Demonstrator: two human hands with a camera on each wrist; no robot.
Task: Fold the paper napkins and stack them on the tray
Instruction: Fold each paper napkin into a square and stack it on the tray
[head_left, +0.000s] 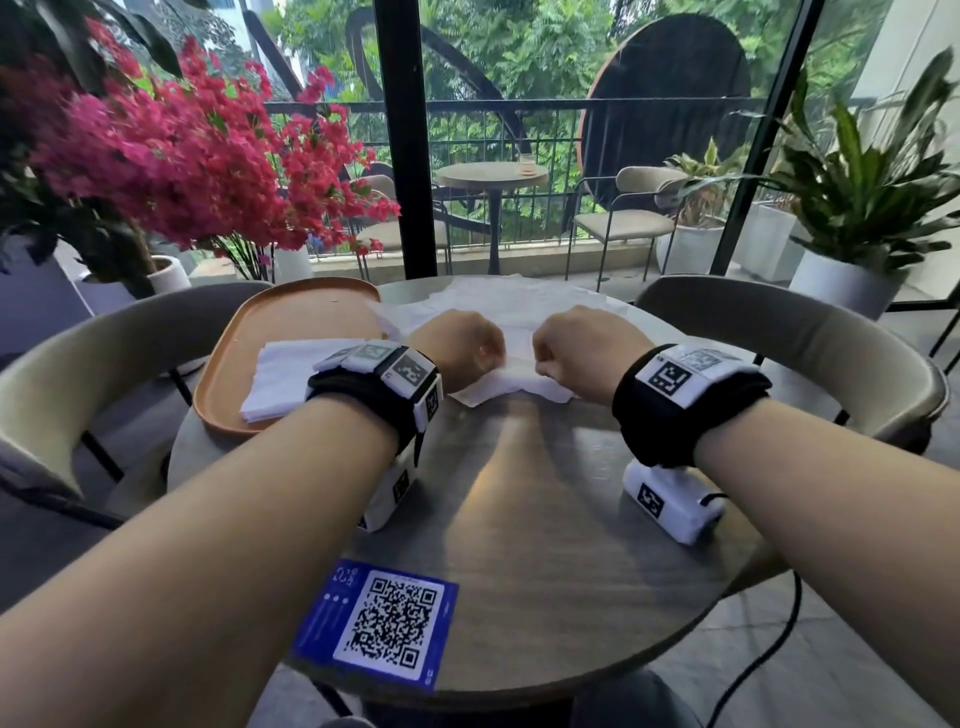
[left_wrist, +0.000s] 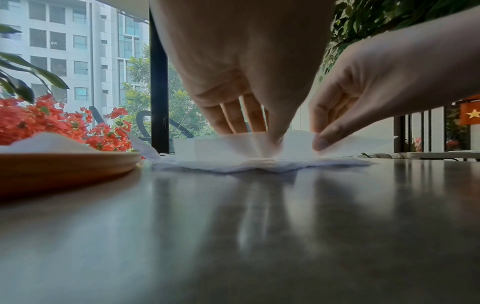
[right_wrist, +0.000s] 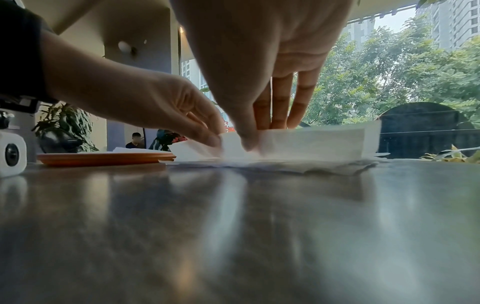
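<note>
A white paper napkin (head_left: 511, 376) lies on top of a spread pile of unfolded napkins (head_left: 498, 304) at the far middle of the round table (head_left: 519, 499). My left hand (head_left: 485, 361) and right hand (head_left: 545, 364) sit close together, each pinching the napkin's near edge. In the left wrist view the left hand (left_wrist: 275, 137) lifts the napkin (left_wrist: 228, 147) into a raised flap, with the right hand (left_wrist: 320, 143) beside it. The right wrist view shows the right hand (right_wrist: 248, 144) and left hand (right_wrist: 214, 140) on the same napkin (right_wrist: 311, 143). An orange tray (head_left: 228, 364) at the left holds a stack of folded napkins (head_left: 285, 379).
A blue QR-code card (head_left: 379, 623) lies at the table's near edge. Curved grey chairs stand at the left (head_left: 104, 353) and right (head_left: 831, 343) of the table. Pink flowers (head_left: 182, 156) and potted plants (head_left: 857, 208) stand behind, before a glass wall.
</note>
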